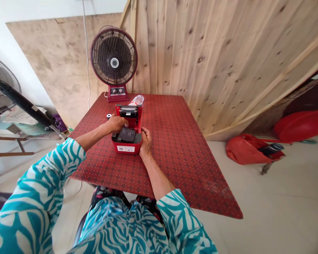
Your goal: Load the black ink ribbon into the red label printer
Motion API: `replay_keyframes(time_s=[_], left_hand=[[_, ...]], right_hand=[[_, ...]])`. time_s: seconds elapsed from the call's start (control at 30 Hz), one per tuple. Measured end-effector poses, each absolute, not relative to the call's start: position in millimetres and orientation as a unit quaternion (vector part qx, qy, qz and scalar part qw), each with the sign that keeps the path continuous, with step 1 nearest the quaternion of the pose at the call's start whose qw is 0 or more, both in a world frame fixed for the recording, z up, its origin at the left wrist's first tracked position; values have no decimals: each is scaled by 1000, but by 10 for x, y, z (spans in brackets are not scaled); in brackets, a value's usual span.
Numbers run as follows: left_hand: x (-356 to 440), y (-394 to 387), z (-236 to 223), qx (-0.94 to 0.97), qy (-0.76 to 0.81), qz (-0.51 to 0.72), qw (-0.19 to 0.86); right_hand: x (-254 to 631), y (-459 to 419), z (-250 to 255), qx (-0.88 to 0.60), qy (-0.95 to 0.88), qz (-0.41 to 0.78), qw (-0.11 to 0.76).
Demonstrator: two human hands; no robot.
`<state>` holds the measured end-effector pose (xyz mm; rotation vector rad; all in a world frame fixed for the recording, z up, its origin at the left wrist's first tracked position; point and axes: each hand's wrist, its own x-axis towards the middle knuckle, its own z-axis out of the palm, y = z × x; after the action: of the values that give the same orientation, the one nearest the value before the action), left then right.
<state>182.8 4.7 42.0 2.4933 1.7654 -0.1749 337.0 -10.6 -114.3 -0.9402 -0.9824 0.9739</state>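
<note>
A small red and black printer [127, 148] stands on the table with its lid [129, 112] tipped up and back. A white label with printed codes is on its front. Across the open body lies a dark, flat, square-edged piece [126, 134]; its kind I cannot make out. My left hand [117, 123] is over the printer's left side, fingers curled inward near the dark piece. What they hold, if anything, is hidden. My right hand [146, 141] grips the printer's right side, its fingers partly behind the casing.
Behind the printer a clear plastic bottle [136, 100] lies tilted, and a small white-and-black roll [109, 116] sits to the left. A maroon fan [113, 63] stands at the back of the red patterned table [180, 151]. A red bag [243, 150] rests on the floor at right.
</note>
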Motion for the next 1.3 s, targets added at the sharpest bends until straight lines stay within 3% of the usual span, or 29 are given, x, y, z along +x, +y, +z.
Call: replay_keyframes(time_s=[0.1, 0.3, 0.63, 0.83, 1.13, 1.3], left_hand=[[1783, 84, 419, 818, 570, -42, 58], [1527, -36, 396, 806, 506, 171, 254], [1615, -445, 265, 704, 543, 368, 272], [1660, -562, 220, 701, 564, 361, 245], [1597, -660, 161, 756, 536, 322, 194], [1486, -676, 103, 739, 473, 446, 174]], right_hand=[[3367, -109, -1123, -417, -429, 439, 671], [3382, -123, -1096, -421, -417, 454, 666], [3465, -197, -836, -438, -401, 474, 651], [3592, -438, -492, -335, -626, 254, 656], [3473, -553, -349, -341, -729, 62, 591], [3558, -628, -369, -324, -746, -3, 581]])
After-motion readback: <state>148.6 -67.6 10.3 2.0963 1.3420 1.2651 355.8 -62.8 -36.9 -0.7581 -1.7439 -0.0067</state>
